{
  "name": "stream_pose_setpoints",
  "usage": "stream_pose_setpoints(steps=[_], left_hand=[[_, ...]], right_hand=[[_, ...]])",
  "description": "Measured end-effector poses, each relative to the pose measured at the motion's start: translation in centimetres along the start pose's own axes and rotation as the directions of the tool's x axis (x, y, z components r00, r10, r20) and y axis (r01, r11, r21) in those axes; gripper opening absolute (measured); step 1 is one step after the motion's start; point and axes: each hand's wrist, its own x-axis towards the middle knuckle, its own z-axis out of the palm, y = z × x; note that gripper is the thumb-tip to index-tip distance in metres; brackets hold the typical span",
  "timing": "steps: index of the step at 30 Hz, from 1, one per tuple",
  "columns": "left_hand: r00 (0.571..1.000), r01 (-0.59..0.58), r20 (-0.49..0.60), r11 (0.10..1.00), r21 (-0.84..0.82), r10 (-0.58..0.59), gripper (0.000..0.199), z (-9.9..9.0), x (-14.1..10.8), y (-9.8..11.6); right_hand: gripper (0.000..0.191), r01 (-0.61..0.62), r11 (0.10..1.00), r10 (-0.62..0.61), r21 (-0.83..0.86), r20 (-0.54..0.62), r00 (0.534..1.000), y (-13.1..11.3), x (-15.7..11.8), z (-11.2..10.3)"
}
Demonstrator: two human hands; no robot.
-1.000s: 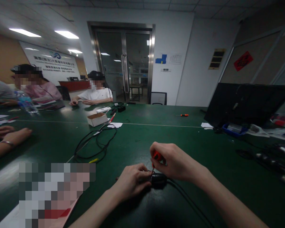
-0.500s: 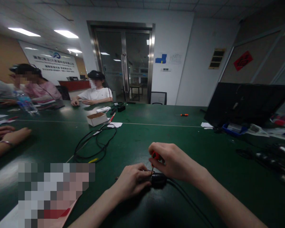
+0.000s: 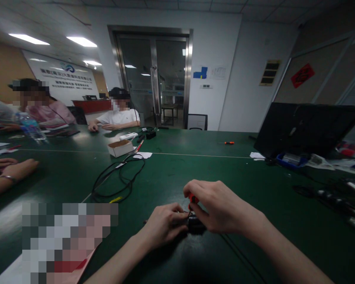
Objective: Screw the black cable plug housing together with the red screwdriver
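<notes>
My right hand [image 3: 220,205] is closed around the red-orange handle of a screwdriver [image 3: 193,199]. The thin shaft points down at a black device [image 3: 196,224] lying on the green table. My left hand [image 3: 165,225] grips the device's left end, fingertips beside the screwdriver's tip. What part the tip touches is too small to make out. A black cable [image 3: 239,252] runs from the device's right side toward the table's near edge. My right hand covers part of the device and the start of the cable.
A coiled black cable [image 3: 130,181] and an open white box [image 3: 120,148] lie left of centre. Another screwdriver [image 3: 229,142] lies farther back. A monitor [image 3: 307,130] stands at the right. A co-worker's hands [image 3: 20,169] rest at the left; papers [image 3: 62,244] lie near left.
My right hand has turned and dropped slightly, now covering more of the black device. The screwdriver stays in it. My left hand has barely moved.
</notes>
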Motion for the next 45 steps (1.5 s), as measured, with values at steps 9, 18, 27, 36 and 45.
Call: stream_pose_setpoints(steps=[9, 18, 27, 36, 45], left_hand=[[1.000, 0.011, 0.008, 1.000, 0.006, -0.011, 0.013, -0.1, -0.1, 0.0], [0.999, -0.013, -0.041, 1.000, 0.018, 0.013, 0.012, 0.4, -0.2, -0.2], [0.996, -0.022, -0.086, 0.999, 0.044, 0.026, 0.026, 0.9, -0.2, -0.2], [0.988, -0.004, -0.157, 0.999, 0.049, 0.012, 0.030, 1.1, -0.1, 0.2], [0.994, -0.025, -0.108, 1.000, 0.018, 0.027, 0.029, 0.5, -0.1, 0.5]], right_hand=[[0.008, -0.011, 0.984, 0.009, -0.177, -0.010, 1.000, 0.2, 0.1, 0.2], [0.007, 0.012, 0.991, -0.013, -0.132, -0.002, 1.000, -0.5, 0.0, -0.3], [0.009, 0.038, 0.998, -0.035, -0.057, 0.048, 0.998, -0.8, -0.3, -0.3], [0.014, 0.052, 0.976, -0.043, -0.212, 0.049, 0.998, -0.8, -0.1, -0.3], [0.013, 0.025, 0.991, -0.014, -0.130, 0.083, 0.996, -1.5, -0.5, -0.7]])
